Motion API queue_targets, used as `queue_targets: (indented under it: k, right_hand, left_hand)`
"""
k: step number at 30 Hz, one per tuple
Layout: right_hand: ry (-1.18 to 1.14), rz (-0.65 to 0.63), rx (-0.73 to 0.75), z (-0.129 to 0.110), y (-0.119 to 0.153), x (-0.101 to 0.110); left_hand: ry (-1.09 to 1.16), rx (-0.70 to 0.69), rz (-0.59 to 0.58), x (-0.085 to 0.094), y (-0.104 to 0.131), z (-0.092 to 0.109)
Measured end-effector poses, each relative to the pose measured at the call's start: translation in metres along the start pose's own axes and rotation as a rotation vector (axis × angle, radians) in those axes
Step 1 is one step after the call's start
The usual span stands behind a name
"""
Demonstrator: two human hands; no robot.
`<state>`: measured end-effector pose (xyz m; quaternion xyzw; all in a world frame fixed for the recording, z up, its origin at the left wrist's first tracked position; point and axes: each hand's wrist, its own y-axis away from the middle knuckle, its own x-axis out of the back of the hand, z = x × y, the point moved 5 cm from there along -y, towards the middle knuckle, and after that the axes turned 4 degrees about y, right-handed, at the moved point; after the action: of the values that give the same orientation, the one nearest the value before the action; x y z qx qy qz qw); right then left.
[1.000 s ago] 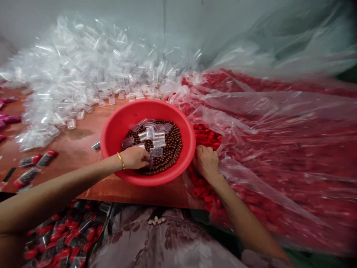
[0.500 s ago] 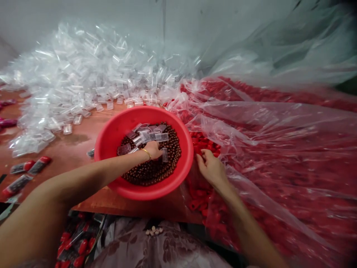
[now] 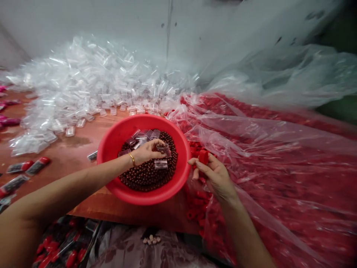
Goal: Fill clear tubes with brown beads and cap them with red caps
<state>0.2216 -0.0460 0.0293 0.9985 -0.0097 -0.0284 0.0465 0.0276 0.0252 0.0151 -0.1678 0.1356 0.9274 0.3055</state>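
Observation:
A red plastic basin point(image 3: 111, 182) holds many dark brown beads point(image 3: 145, 178), with several clear plastic cases lying on them. Over the beads, my left hand point(image 3: 149, 150) is closed around a clear plastic case point(image 3: 164, 149), its wrist wearing a gold bracelet. Another clear case point(image 3: 161, 164) rests on the beads just below that hand. Beyond the basin's right rim, my right hand point(image 3: 214, 173) pinches a red plastic cap point(image 3: 203, 156) between thumb and fingers. Loose red caps point(image 3: 196, 208) lie beneath it, at the mouth of the plastic bag.
A tall heap of clear cases point(image 3: 92, 78) stands along the wall. To the right spreads a large clear bag point(image 3: 279, 160) full of red caps. Red-capped filled cases point(image 3: 37, 166) lie on the left of the orange tabletop point(image 3: 80, 149); more sit in a container point(image 3: 64, 245) below the front edge.
My left hand has risen from the beads with a clear case in it. My right hand has lifted a red cap from the loose pile. The camera view has shifted slightly.

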Motion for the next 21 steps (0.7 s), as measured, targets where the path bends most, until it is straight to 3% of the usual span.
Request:
queue_targets:
  k: [6,10,13,17,21]
  right_hand:
    - [0.103,-0.08,0.017,-0.009,-0.005,-0.039]
    - [0.035,-0.107,-0.011,-0.009,-0.007,-0.056]
    - [0.022,-0.105,-0.016,-0.007,-0.012,-0.06]
    - [0.167,-0.046,0.098,-0.011,-0.021,-0.06]
    - [0.262,-0.008,0.225,-0.018,-0.026,-0.064]
  left_hand:
    - [0.058,0.125,0.097,-0.001,0.031,0.003]
    - [0.031,0.115,0.11,0.002,0.036,0.001]
    - [-0.004,0.072,0.091,0.003,0.033,0.002]
    - [-0.001,0.005,0.027,0.001,0.03,0.004]
    - [0.065,0.127,-0.034,-0.002,0.031,-0.001]
